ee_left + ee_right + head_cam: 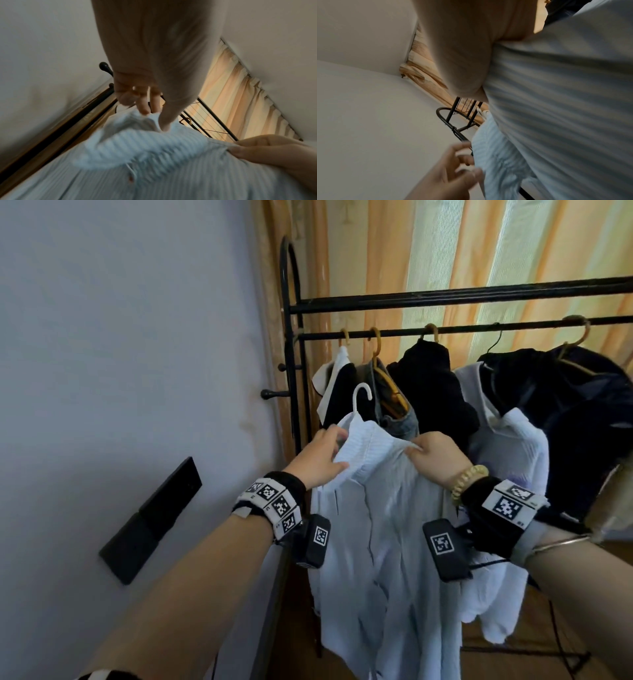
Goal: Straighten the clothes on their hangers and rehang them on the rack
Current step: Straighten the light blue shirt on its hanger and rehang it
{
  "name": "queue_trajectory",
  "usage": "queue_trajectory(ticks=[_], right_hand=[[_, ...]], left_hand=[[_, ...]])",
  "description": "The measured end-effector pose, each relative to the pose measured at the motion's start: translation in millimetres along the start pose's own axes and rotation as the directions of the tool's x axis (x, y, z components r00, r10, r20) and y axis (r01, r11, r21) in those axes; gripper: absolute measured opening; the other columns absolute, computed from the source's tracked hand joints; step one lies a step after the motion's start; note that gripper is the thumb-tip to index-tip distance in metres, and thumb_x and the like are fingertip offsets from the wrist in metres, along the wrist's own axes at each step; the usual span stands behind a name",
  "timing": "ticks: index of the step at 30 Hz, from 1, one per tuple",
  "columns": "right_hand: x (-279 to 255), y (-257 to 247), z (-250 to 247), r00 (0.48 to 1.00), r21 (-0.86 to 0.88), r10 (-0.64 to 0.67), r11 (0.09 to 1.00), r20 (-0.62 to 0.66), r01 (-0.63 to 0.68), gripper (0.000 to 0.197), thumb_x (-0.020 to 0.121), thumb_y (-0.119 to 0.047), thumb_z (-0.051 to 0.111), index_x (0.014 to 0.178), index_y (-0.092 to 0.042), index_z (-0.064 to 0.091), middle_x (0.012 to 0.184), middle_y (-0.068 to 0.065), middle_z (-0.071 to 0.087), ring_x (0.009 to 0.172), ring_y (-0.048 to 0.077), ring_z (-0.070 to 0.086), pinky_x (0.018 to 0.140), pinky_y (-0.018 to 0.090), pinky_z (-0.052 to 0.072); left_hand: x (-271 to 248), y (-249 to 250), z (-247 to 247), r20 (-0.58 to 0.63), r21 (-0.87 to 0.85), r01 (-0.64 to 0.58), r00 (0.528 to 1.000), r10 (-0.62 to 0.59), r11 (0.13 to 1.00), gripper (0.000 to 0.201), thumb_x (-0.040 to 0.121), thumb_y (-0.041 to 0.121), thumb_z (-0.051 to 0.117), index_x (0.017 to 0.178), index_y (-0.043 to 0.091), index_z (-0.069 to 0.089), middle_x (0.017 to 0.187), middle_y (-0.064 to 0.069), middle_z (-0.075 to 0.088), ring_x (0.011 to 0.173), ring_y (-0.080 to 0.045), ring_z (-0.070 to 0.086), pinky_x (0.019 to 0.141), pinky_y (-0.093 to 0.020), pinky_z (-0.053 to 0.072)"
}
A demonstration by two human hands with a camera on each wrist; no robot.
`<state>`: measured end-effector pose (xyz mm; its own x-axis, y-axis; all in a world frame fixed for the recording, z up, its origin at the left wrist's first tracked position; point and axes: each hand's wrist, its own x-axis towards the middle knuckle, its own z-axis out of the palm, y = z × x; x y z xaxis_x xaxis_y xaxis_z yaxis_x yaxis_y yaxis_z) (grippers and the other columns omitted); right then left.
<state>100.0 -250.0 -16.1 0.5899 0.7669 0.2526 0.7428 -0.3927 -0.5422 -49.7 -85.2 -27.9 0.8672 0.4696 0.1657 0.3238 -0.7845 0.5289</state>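
Shirt: a pale blue striped shirt (383,542) hung in front of the rack, off the rail, held up at its collar by both hands.
Hanger: a white hanger (360,398) stood inside the collar, its hook free in the air below the rail.
Left hand: the left hand (320,462) pinched the collar's left end between thumb and fingers.
Right hand: the right hand (436,455) gripped a fold of cloth at the collar's right side, fingers curled.
Rack: a black metal rack (445,330) stood behind, carrying dark garments (435,392) and another pale shirt (507,474) on hangers.
Backdrop: orange curtains (479,244) hung behind the rack; a grey wall (120,337) lay to the left.
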Motion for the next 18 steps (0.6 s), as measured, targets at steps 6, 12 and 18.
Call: queue_trajectory(ticks=[6,12,18], right_hand=[[7,-5,13,0.998,0.031,0.008,0.999,-0.059,-0.006,0.034,0.092,-0.012,0.045,0.060,-0.004,0.039,0.071,0.022,0.050,0.070,0.032,0.048,0.062,0.030,0.030],[9,-29,28,0.994,0.071,0.020,0.997,-0.104,-0.013,0.026,0.093,-0.009,0.042,0.068,-0.003,0.042,0.084,0.025,0.059,0.086,0.039,0.057,0.063,0.030,0.029],[17,-36,48,0.979,0.116,-0.199,0.974,0.048,0.193,0.012,0.095,-0.006,0.041,0.096,0.003,0.049,0.098,0.028,0.060,0.091,0.038,0.059,0.067,0.026,0.031]], left_hand=[[4,39,-2,0.047,-0.092,0.061,0.997,-0.057,0.994,0.026,0.098,0.027,0.045,0.117,0.012,0.054,0.102,0.002,0.055,0.083,-0.009,0.053,0.072,-0.022,0.041],[23,66,-5,0.225,-0.185,0.216,0.959,-0.172,0.959,0.054,0.101,0.045,0.021,0.127,0.008,0.051,0.112,-0.008,0.060,0.084,-0.019,0.056,0.058,-0.025,0.039],[33,46,-10,0.100,-0.122,0.282,0.957,-0.271,0.952,0.044,0.099,0.037,0.040,0.069,0.007,0.051,0.050,-0.009,0.051,0.042,-0.019,0.042,0.044,-0.022,0.033]])
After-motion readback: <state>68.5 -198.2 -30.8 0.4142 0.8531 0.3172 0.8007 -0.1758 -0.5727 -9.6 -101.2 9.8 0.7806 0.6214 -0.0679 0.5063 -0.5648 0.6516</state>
